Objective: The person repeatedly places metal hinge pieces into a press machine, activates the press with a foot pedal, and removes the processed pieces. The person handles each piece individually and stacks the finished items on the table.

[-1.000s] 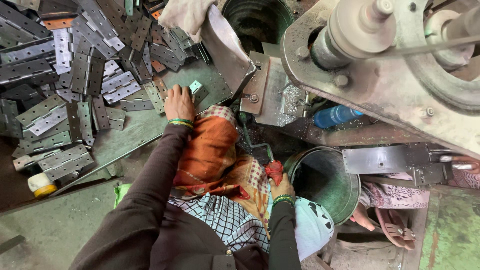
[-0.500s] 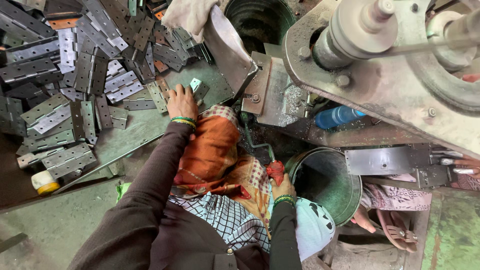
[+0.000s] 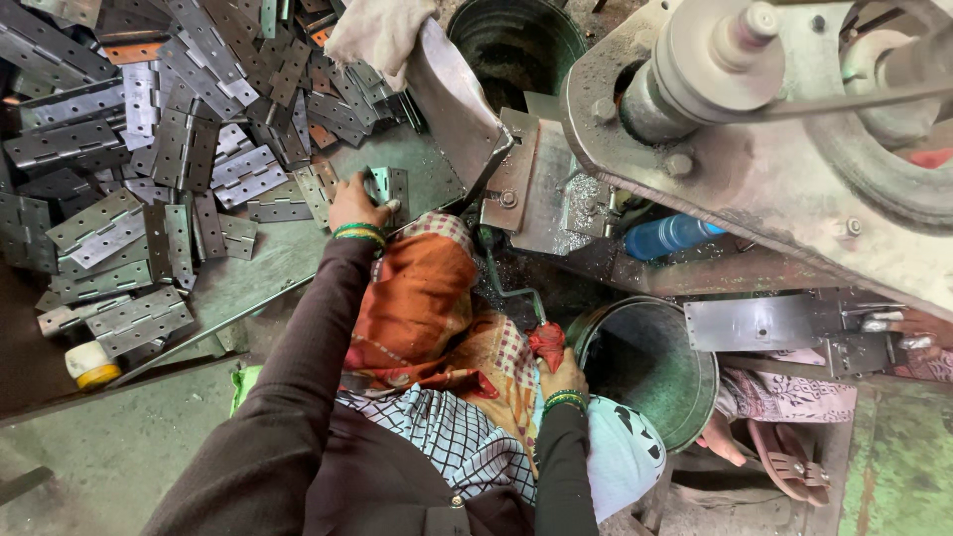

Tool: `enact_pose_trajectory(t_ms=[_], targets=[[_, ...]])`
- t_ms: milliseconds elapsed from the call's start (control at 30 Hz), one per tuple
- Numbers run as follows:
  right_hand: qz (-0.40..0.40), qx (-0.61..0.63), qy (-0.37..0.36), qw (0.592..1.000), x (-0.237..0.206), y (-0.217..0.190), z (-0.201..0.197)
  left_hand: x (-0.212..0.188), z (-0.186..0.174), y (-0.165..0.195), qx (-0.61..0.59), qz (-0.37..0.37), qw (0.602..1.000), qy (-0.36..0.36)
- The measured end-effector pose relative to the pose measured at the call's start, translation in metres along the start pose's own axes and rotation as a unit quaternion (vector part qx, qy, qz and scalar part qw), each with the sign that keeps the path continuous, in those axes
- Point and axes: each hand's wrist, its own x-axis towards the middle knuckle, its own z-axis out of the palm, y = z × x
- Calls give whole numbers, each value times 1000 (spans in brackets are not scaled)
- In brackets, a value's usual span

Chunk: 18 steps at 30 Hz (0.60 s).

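Hands closed — left hand (image 3: 355, 203) gripping a flat steel hinge (image 3: 381, 185), right hand (image 3: 562, 375) a red-wrapped lever handle (image 3: 547, 343).

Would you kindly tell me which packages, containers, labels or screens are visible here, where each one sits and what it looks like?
No screens, signs or readable labels show.
Blue bottle: lying under the machine, right of the left hand; cylindrical, blue.
Small jar: at the table's lower left edge; white with a yellow end.
Metal bucket: beside the right hand; round, grey-green.
Dark drum: top centre; round, open.
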Motion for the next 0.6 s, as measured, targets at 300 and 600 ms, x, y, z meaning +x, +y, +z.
enact_pose_trajectory(t_ms=[300, 600], targets=[[-14, 3, 9, 1000, 1, 1, 1, -6, 12, 16, 208, 179, 955, 114], [-14, 3, 5, 1000, 1, 1, -1, 22, 0, 16, 196, 110, 974, -37]])
